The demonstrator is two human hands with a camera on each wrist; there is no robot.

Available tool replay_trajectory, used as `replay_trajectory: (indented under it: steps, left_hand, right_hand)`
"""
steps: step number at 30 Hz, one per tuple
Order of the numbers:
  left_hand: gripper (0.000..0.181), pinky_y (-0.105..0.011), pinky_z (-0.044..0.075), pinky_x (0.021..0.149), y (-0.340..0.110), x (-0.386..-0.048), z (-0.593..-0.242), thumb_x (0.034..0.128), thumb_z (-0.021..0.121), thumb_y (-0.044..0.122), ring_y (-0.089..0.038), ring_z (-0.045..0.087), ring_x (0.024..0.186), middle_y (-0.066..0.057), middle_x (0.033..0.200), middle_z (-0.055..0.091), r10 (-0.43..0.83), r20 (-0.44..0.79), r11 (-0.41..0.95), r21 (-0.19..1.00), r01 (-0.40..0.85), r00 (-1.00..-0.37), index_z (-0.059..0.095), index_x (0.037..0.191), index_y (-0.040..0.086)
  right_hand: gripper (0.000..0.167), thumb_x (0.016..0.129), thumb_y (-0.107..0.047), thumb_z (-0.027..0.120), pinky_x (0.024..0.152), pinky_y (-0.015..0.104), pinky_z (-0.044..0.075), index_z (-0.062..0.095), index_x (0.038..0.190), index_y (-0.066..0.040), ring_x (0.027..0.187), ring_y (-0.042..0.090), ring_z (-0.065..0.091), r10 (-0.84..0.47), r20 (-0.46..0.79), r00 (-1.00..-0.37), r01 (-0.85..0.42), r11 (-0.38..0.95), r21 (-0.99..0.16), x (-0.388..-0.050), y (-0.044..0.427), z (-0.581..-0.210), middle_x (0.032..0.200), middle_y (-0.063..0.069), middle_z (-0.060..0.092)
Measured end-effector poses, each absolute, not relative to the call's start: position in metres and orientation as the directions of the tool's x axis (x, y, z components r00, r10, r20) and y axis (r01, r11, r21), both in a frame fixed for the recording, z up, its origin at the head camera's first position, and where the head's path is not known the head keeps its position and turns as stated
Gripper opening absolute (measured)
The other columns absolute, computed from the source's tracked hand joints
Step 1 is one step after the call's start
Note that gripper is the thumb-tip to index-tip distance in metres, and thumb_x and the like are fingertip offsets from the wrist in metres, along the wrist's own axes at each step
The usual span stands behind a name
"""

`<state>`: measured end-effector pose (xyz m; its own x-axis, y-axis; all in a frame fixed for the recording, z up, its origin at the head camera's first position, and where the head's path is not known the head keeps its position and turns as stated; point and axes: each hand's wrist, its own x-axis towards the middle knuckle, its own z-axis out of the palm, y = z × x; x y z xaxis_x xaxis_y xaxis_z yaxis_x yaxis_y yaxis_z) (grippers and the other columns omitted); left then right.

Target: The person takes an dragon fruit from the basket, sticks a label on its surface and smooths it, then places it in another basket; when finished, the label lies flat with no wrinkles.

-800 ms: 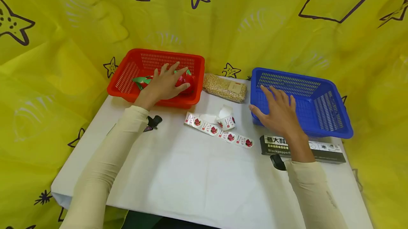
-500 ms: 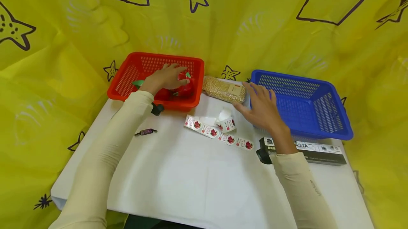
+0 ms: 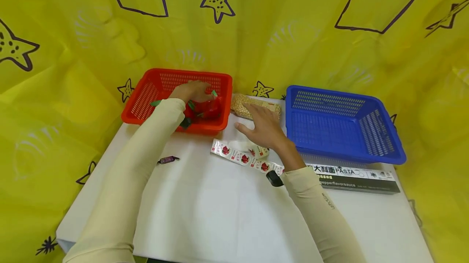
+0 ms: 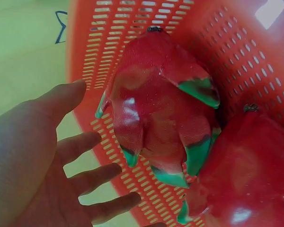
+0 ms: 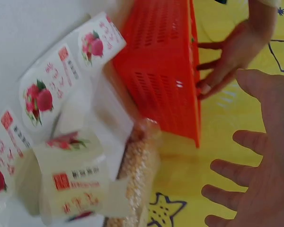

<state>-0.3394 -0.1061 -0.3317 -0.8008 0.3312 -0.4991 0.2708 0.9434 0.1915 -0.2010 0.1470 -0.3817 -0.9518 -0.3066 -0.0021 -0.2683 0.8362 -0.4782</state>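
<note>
Left hand (image 3: 191, 91): fingers spread, nothing gripped, over red basket (image 3: 216, 129), far left on worktop (image 3: 220, 214); two dragon fruits (image 4: 156, 104) inside, near it. Right hand (image 3: 269, 130) also spread, holding nothing, near grain bag (image 3: 239, 103), left of blue basket (image 3: 324, 130).

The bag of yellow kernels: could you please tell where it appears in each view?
Head: near the centre, between the red basket and the blue basket, partly behind the right hand.
Left wrist: not in this picture.
Right wrist: lower middle; bag.
Shared landmark: the red basket, visible in all three.
</note>
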Motion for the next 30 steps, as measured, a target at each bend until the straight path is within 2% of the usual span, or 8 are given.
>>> replay_trajectory:
  steps: [5,10,14,16,18,21,26,30]
  left_hand:
    - [0.071,-0.065,0.032,0.122,-0.099,-0.345,-0.333,0.1081,0.052,0.050,-0.042,0.031,0.156,-0.016,0.172,0.031,0.263,-0.555,0.965,0.167,0.204,-0.789,0.033,0.166,0.013]
    - [0.070,-0.065,0.031,0.122,-0.093,-0.353,-0.339,0.1083,0.051,0.053,-0.041,0.034,0.155,-0.015,0.171,0.033,0.255,-0.584,0.967,0.158,0.200,-0.771,0.036,0.164,0.014]
    - [0.053,-0.060,0.041,0.116,-0.093,-0.357,-0.344,0.1078,0.051,0.054,-0.036,0.052,0.137,-0.013,0.150,0.056,0.261,-0.587,0.965,0.172,0.198,-0.766,0.060,0.138,0.012]
    - [0.048,-0.058,0.045,0.112,-0.094,-0.358,-0.347,0.1069,0.053,0.054,-0.033,0.056,0.126,-0.011,0.136,0.062,0.269,-0.581,0.963,0.187,0.195,-0.768,0.063,0.123,0.011]
    - [0.046,-0.057,0.046,0.110,-0.096,-0.360,-0.351,0.1055,0.056,0.054,-0.031,0.056,0.121,-0.009,0.129,0.062,0.275,-0.573,0.960,0.208,0.187,-0.772,0.061,0.120,0.011]
    - [0.052,-0.056,0.045,0.112,-0.096,-0.363,-0.356,0.1031,0.059,0.056,-0.031,0.054,0.125,-0.010,0.133,0.060,0.271,-0.576,0.958,0.238,0.159,-0.772,0.056,0.131,0.012]
    - [0.085,-0.056,0.042,0.117,-0.092,-0.367,-0.360,0.0990,0.062,0.060,-0.035,0.048,0.140,-0.016,0.157,0.048,0.247,-0.605,0.965,0.224,0.136,-0.757,0.033,0.163,0.013]
    - [0.100,-0.057,0.040,0.119,-0.089,-0.373,-0.360,0.0956,0.064,0.063,-0.036,0.045,0.145,-0.018,0.165,0.040,0.233,-0.612,0.971,0.191,0.145,-0.756,0.022,0.169,0.011]
  right_hand:
    - [0.075,0.104,-0.053,0.059,0.128,0.062,0.020,0.038,0.165,-0.014,0.156,0.037,0.033,-0.346,0.017,-0.938,-0.304,0.801,-0.516,-0.208,0.131,-0.397,0.167,0.012,0.043]
    - [0.071,0.105,-0.052,0.057,0.128,0.061,0.021,0.039,0.164,-0.016,0.157,0.035,0.033,-0.366,0.031,-0.930,-0.320,0.765,-0.559,-0.215,0.120,-0.405,0.166,0.010,0.044]
    - [0.075,0.105,-0.054,0.054,0.129,0.061,0.018,0.034,0.167,-0.017,0.160,0.035,0.027,-0.353,0.005,-0.936,-0.290,0.761,-0.580,-0.222,0.110,-0.408,0.171,0.013,0.034]
    - [0.075,0.106,-0.054,0.054,0.129,0.061,0.018,0.033,0.167,-0.017,0.160,0.035,0.026,-0.348,0.004,-0.937,-0.282,0.752,-0.596,-0.225,0.106,-0.410,0.172,0.013,0.032]
    - [0.074,0.106,-0.052,0.054,0.129,0.060,0.018,0.033,0.167,-0.017,0.161,0.034,0.025,-0.346,0.004,-0.938,-0.277,0.743,-0.609,-0.227,0.103,-0.413,0.173,0.013,0.029]
    - [0.073,0.107,-0.050,0.055,0.129,0.061,0.019,0.033,0.167,-0.017,0.161,0.035,0.025,-0.340,0.004,-0.940,-0.267,0.729,-0.630,-0.229,0.099,-0.418,0.175,0.012,0.025]
    - [0.073,0.107,-0.047,0.058,0.129,0.060,0.019,0.032,0.167,-0.015,0.161,0.035,0.024,-0.331,0.013,-0.944,-0.256,0.702,-0.664,-0.231,0.097,-0.424,0.176,0.010,0.021]
    - [0.074,0.107,-0.046,0.059,0.129,0.061,0.017,0.031,0.168,-0.015,0.162,0.034,0.022,-0.322,0.017,-0.947,-0.246,0.686,-0.685,-0.233,0.096,-0.427,0.177,0.009,0.020]
